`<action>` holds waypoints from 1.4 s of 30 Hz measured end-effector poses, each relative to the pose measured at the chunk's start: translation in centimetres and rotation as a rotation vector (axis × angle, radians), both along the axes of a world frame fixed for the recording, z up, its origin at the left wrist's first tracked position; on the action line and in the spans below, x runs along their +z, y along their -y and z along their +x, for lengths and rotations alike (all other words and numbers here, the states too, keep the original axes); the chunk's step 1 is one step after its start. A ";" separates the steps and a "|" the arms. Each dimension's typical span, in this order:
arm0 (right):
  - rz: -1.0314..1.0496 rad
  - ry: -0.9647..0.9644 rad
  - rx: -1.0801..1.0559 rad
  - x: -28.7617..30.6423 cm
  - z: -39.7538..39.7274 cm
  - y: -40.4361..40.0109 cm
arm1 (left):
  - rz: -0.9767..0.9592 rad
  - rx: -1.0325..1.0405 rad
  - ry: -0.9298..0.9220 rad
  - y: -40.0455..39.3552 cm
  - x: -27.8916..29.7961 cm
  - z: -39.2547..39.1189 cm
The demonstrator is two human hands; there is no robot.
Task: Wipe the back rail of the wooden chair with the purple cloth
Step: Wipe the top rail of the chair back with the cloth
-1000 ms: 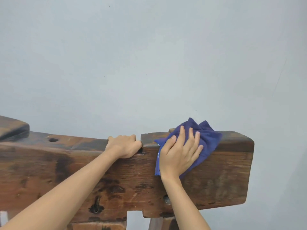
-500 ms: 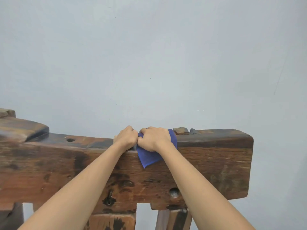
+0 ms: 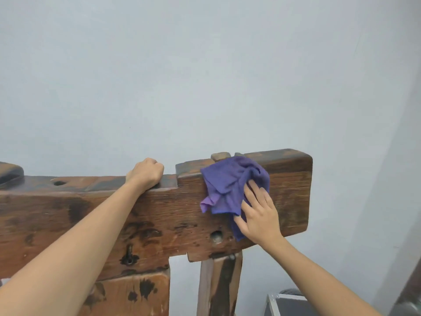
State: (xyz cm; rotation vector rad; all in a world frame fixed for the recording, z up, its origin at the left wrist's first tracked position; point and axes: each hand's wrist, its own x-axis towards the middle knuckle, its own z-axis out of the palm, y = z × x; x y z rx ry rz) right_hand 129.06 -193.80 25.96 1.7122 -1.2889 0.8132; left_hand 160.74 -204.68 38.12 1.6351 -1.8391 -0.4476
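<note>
Right grip point(image 3: 258, 215) flat, fingers straight on purple cloth point(image 3: 230, 185); left grip point(image 3: 145, 173) curled over back rail point(image 3: 159, 215), fingertips hidden

The back rail point(image 3: 91, 215) runs off the left edge, its end unseen.

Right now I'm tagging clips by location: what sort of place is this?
Probably an indoor room, though I can't tell which kind. A plain pale painted wall stands behind a heavy, rustic wooden chair, and a metal-edged case sits low at the right.
</note>
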 end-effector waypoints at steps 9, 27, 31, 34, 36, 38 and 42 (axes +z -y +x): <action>-0.036 0.556 -0.143 5.1 -7.7 -1.4 | 0.024 -0.034 0.278 0.6 -0.4 -2.0; 1.004 0.937 -0.238 21.7 -13.0 4.0 | -0.148 -0.616 0.476 -3.7 6.0 -26.3; 1.086 1.226 0.192 19.2 -16.4 2.9 | -0.183 -0.599 0.507 -2.7 5.6 -27.6; 0.717 1.608 0.548 15.2 -17.7 3.2 | -0.249 -0.598 0.530 -2.1 5.3 -28.0; 0.608 1.700 0.469 11.9 -17.7 3.2 | -0.237 -0.575 0.489 -1.9 5.5 -28.0; 0.655 1.762 0.390 7.7 -18.5 2.7 | -0.216 -0.561 0.464 -2.0 5.3 -28.3; 0.685 1.932 0.370 0.5 -19.6 1.3 | -0.230 -0.549 0.459 -2.0 5.2 -28.4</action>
